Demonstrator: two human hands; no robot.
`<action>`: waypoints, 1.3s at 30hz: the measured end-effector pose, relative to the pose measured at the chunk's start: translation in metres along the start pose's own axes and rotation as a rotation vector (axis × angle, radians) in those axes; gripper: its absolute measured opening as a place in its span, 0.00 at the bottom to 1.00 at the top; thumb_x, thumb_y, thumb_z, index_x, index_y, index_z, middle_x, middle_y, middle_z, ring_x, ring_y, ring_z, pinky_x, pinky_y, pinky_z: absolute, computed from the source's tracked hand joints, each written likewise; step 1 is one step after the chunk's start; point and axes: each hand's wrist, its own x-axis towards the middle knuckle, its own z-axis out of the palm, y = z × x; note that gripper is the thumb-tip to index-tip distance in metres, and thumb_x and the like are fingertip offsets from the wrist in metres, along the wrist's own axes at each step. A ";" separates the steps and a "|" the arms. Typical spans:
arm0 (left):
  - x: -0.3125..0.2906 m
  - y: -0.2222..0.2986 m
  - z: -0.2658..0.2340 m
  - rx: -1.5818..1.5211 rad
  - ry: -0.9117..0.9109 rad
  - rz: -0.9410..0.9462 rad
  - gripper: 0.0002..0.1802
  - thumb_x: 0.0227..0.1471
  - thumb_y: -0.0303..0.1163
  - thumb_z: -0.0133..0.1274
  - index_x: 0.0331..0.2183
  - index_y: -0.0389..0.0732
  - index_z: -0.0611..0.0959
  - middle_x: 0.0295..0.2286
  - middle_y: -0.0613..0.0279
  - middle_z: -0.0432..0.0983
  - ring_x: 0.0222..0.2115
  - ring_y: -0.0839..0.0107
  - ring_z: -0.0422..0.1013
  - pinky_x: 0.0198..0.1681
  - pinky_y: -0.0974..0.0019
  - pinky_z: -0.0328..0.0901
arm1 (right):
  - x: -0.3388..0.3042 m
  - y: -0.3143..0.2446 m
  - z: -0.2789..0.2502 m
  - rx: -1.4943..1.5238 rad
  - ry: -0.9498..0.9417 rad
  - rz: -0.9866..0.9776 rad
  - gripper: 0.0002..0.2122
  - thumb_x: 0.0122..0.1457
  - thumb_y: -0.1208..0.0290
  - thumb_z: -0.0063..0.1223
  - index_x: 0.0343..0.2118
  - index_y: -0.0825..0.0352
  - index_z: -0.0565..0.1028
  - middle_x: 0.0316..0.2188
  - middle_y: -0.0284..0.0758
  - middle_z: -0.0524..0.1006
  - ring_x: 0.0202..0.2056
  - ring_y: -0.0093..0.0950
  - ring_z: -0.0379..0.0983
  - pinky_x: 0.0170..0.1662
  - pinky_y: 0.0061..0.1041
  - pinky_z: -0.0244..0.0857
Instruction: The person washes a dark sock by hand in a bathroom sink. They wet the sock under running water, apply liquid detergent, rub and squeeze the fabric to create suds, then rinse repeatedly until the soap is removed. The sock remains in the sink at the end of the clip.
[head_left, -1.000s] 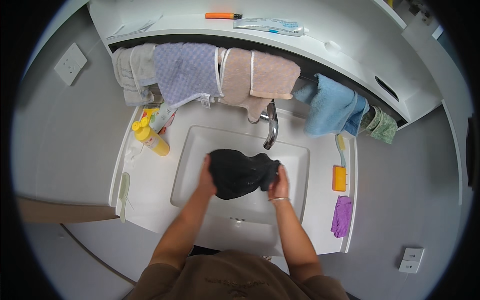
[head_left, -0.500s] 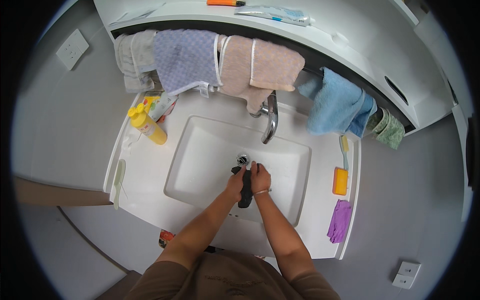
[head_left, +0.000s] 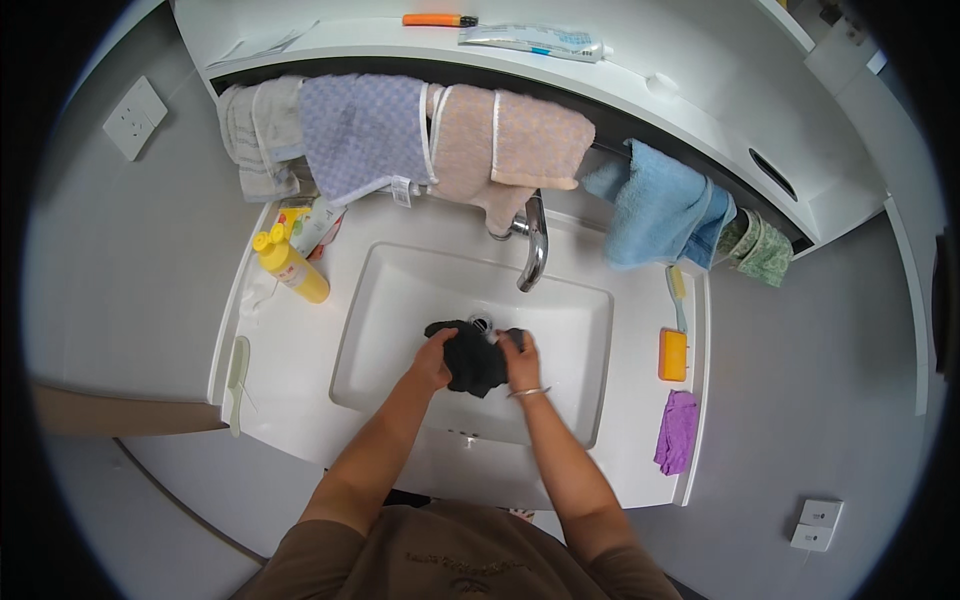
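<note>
A dark, nearly black piece of cloth [head_left: 472, 365] is spread between my hands, low over the white sink basin [head_left: 375, 290]. My left hand [head_left: 435, 358] grips its left edge, fingers partly under the fabric. My right hand [head_left: 521, 362], with a bracelet at the wrist, pinches the right side, where a greyish bit of fabric shows by the fingertips. What kind of garment or cloth it is, I cannot make out. Just beyond the cloth the drain [head_left: 480, 322] is partly covered. Above the basin's far edge hangs the chrome faucet [head_left: 535, 255]; no stream of water shows.
Left on the counter stand yellow bottles [head_left: 295, 275] and a pale green comb [head_left: 238, 385]. Along the right edge lie a brush [head_left: 677, 295], an orange sponge-like block [head_left: 673, 355] and a purple cloth [head_left: 677, 432]. Several towels [head_left: 365, 135] hang behind, beneath a shelf holding a tube [head_left: 530, 41].
The cloth was bunched into a narrow strip between close hands; now it is opened out wider. My left hand has moved left, and my hands are farther apart.
</note>
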 end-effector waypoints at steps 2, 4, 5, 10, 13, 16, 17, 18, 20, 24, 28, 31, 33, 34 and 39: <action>0.022 -0.007 -0.014 -0.007 0.019 0.140 0.06 0.47 0.32 0.51 0.29 0.41 0.75 0.23 0.61 0.70 0.26 0.66 0.70 0.34 0.61 0.69 | -0.032 0.002 0.039 -0.179 0.051 -0.290 0.09 0.52 0.70 0.53 0.34 0.66 0.70 0.26 0.30 0.72 0.28 0.19 0.67 0.33 0.20 0.63; 0.017 -0.013 -0.008 0.119 0.134 0.276 0.08 0.49 0.37 0.50 0.28 0.42 0.74 0.21 0.64 0.68 0.24 0.68 0.68 0.29 0.64 0.67 | -0.064 -0.024 0.070 -0.364 0.057 -0.475 0.10 0.49 0.68 0.54 0.31 0.68 0.70 0.26 0.43 0.73 0.29 0.41 0.70 0.35 0.30 0.64; 0.012 -0.016 -0.003 0.155 0.134 0.241 0.11 0.50 0.39 0.50 0.28 0.42 0.74 0.21 0.64 0.67 0.23 0.69 0.68 0.27 0.64 0.66 | -0.070 -0.022 0.074 -0.495 0.070 -0.605 0.09 0.49 0.69 0.53 0.30 0.68 0.70 0.27 0.45 0.73 0.30 0.44 0.70 0.34 0.32 0.64; -0.020 -0.030 0.041 0.355 0.067 0.022 0.25 0.50 0.55 0.46 0.29 0.40 0.73 0.26 0.62 0.70 0.27 0.67 0.69 0.34 0.63 0.67 | -0.004 -0.028 0.033 -0.669 0.281 -0.239 0.10 0.52 0.65 0.48 0.20 0.66 0.69 0.20 0.43 0.72 0.23 0.44 0.69 0.25 0.37 0.63; 0.019 -0.013 -0.017 0.254 -0.163 0.035 0.21 0.51 0.52 0.45 0.30 0.42 0.74 0.25 0.64 0.71 0.25 0.68 0.69 0.33 0.63 0.67 | -0.035 -0.017 0.063 -0.734 0.162 -0.667 0.11 0.53 0.65 0.47 0.18 0.65 0.68 0.17 0.44 0.71 0.22 0.44 0.69 0.23 0.38 0.62; -0.009 -0.010 0.025 0.339 -0.052 0.008 0.18 0.51 0.49 0.46 0.29 0.43 0.75 0.22 0.65 0.72 0.24 0.70 0.70 0.32 0.63 0.68 | -0.043 -0.042 0.065 -0.749 0.119 -0.371 0.12 0.54 0.64 0.46 0.20 0.67 0.69 0.18 0.46 0.71 0.24 0.48 0.68 0.25 0.38 0.63; -0.025 -0.011 0.043 0.406 0.047 -0.009 0.17 0.52 0.48 0.46 0.28 0.44 0.75 0.21 0.66 0.72 0.23 0.70 0.71 0.31 0.63 0.68 | -0.020 -0.033 0.048 -0.697 0.152 -0.277 0.12 0.53 0.64 0.47 0.21 0.68 0.69 0.19 0.47 0.72 0.25 0.49 0.68 0.26 0.38 0.63; -0.023 -0.004 0.034 0.266 -0.112 -0.260 0.16 0.52 0.46 0.46 0.31 0.42 0.75 0.24 0.63 0.74 0.26 0.68 0.72 0.34 0.62 0.69 | 0.001 -0.025 0.036 -0.642 0.250 -0.222 0.15 0.54 0.61 0.48 0.22 0.70 0.69 0.20 0.48 0.72 0.24 0.47 0.69 0.26 0.36 0.63; -0.026 0.005 0.043 0.351 -0.168 -0.266 0.21 0.50 0.50 0.47 0.34 0.41 0.75 0.30 0.58 0.74 0.30 0.66 0.72 0.36 0.62 0.68 | 0.034 -0.004 -0.005 -0.407 0.303 0.091 0.21 0.52 0.52 0.50 0.27 0.70 0.68 0.19 0.38 0.72 0.21 0.31 0.70 0.27 0.29 0.65; -0.042 0.069 0.045 0.177 -0.401 -0.130 0.19 0.51 0.40 0.48 0.43 0.41 0.73 0.45 0.55 0.67 0.47 0.62 0.64 0.53 0.57 0.57 | 0.018 -0.030 -0.036 0.497 -0.057 0.458 0.33 0.48 0.39 0.46 0.46 0.66 0.64 0.39 0.39 0.71 0.36 0.29 0.71 0.37 0.27 0.67; 0.033 0.043 -0.039 1.495 -0.287 0.470 0.15 0.50 0.29 0.46 0.43 0.42 0.73 0.43 0.56 0.67 0.43 0.65 0.65 0.47 0.63 0.61 | 0.031 0.163 -0.033 0.241 0.105 0.262 0.30 0.50 0.59 0.53 0.54 0.66 0.57 0.44 0.42 0.69 0.41 0.32 0.70 0.41 0.30 0.68; 0.021 0.028 -0.057 1.274 0.236 0.258 0.12 0.48 0.23 0.42 0.37 0.40 0.74 0.31 0.61 0.69 0.30 0.74 0.66 0.36 0.72 0.64 | 0.011 0.169 -0.019 -0.143 0.281 0.104 0.25 0.47 0.81 0.50 0.51 0.68 0.60 0.36 0.41 0.72 0.36 0.30 0.72 0.37 0.32 0.70; 0.021 0.037 -0.076 1.167 0.300 0.395 0.08 0.47 0.22 0.42 0.32 0.39 0.73 0.27 0.62 0.68 0.27 0.77 0.64 0.34 0.74 0.65 | 0.007 0.120 -0.024 0.295 0.212 0.246 0.17 0.48 0.85 0.45 0.44 0.70 0.70 0.34 0.38 0.74 0.32 0.23 0.71 0.35 0.20 0.66; 0.022 0.038 -0.070 1.018 0.217 0.423 0.08 0.46 0.21 0.42 0.32 0.40 0.73 0.27 0.62 0.69 0.28 0.75 0.65 0.35 0.72 0.65 | 0.007 0.100 -0.028 0.191 0.213 0.159 0.15 0.49 0.84 0.44 0.42 0.70 0.71 0.33 0.37 0.74 0.31 0.23 0.71 0.34 0.18 0.66; -0.042 0.050 -0.012 0.235 -0.257 0.353 0.10 0.44 0.25 0.44 0.33 0.42 0.72 0.33 0.59 0.70 0.35 0.65 0.68 0.42 0.60 0.63 | -0.014 -0.009 -0.030 0.234 0.159 -0.103 0.18 0.50 0.84 0.42 0.47 0.69 0.68 0.29 0.33 0.74 0.31 0.21 0.70 0.34 0.18 0.66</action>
